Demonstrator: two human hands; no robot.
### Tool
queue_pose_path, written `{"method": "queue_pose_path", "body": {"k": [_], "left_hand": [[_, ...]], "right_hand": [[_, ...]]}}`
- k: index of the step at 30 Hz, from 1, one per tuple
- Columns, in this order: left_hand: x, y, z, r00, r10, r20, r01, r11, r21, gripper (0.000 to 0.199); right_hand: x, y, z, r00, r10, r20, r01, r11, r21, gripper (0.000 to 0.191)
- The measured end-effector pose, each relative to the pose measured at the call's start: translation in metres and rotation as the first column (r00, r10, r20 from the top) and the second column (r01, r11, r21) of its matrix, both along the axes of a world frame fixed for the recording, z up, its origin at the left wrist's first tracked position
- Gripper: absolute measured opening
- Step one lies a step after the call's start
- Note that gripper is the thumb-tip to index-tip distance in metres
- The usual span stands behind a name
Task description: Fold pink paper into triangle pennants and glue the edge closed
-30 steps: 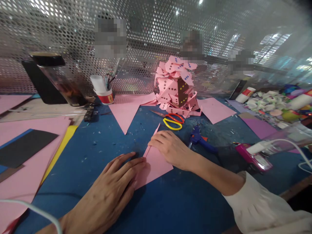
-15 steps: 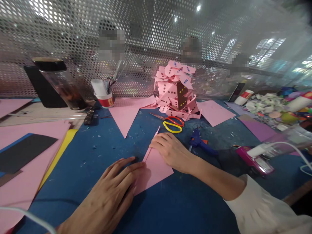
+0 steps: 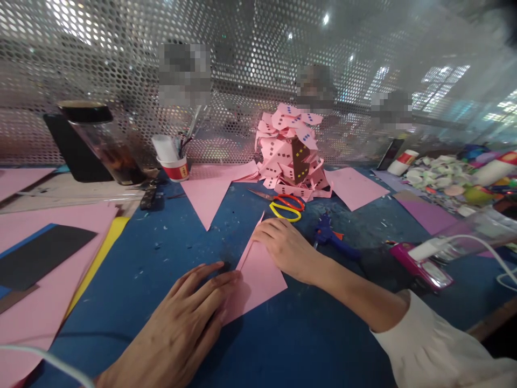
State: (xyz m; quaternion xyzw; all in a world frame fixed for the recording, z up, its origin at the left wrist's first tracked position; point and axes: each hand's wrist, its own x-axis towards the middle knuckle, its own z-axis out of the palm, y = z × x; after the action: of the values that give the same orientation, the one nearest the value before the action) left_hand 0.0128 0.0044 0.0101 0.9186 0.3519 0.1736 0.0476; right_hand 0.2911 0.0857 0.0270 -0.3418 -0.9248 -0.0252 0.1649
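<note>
A sheet of pink paper (image 3: 258,285) lies on the blue table in front of me, with a narrow strip folded over along its left edge. My left hand (image 3: 191,307) rests at the sheet's lower left, fingers stretched out and their tips on the paper's edge. Higher up, my right hand (image 3: 286,250) has its fingers bent and pressed together on the folded strip; its thumb is hidden. Past the paper's top corner are scissors (image 3: 287,209) with one red and one yellow handle. A blue glue gun (image 3: 335,240) lies right of my right hand.
A pink paper pile with dotted pieces (image 3: 286,153) stands at the back, before a perforated metal screen (image 3: 242,70). A paper cup (image 3: 175,168), a jar of dark liquid (image 3: 109,145) and pink sheets (image 3: 81,221) are left. A magenta device (image 3: 422,267) with a white cable lies right.
My right hand has slid slightly up along the folded strip, away from me. My left hand and the paper look unmoved. The view has shifted a little.
</note>
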Motion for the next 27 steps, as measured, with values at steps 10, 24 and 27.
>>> {"method": "queue_pose_path", "body": {"k": [10, 24, 27], "left_hand": [[-0.0006, -0.0008, 0.0002, 1.0, -0.002, -0.012, 0.002, 1.0, 0.004, 0.041], [0.0016, 0.0006, 0.0009, 0.999, -0.011, -0.038, 0.013, 0.998, 0.064, 0.05], [0.0012, 0.0004, 0.0006, 1.0, -0.009, -0.018, 0.01, 0.999, 0.053, 0.05]], "right_hand": [[-0.0008, 0.0003, 0.0044, 1.0, -0.01, -0.012, 0.01, 0.999, -0.051, 0.034], [0.004, 0.0045, -0.0007, 0.999, -0.048, 0.009, 0.048, 0.999, 0.011, 0.039], [0.0043, 0.0057, -0.0014, 0.998, -0.058, 0.006, 0.058, 0.998, 0.001, 0.038]]}}
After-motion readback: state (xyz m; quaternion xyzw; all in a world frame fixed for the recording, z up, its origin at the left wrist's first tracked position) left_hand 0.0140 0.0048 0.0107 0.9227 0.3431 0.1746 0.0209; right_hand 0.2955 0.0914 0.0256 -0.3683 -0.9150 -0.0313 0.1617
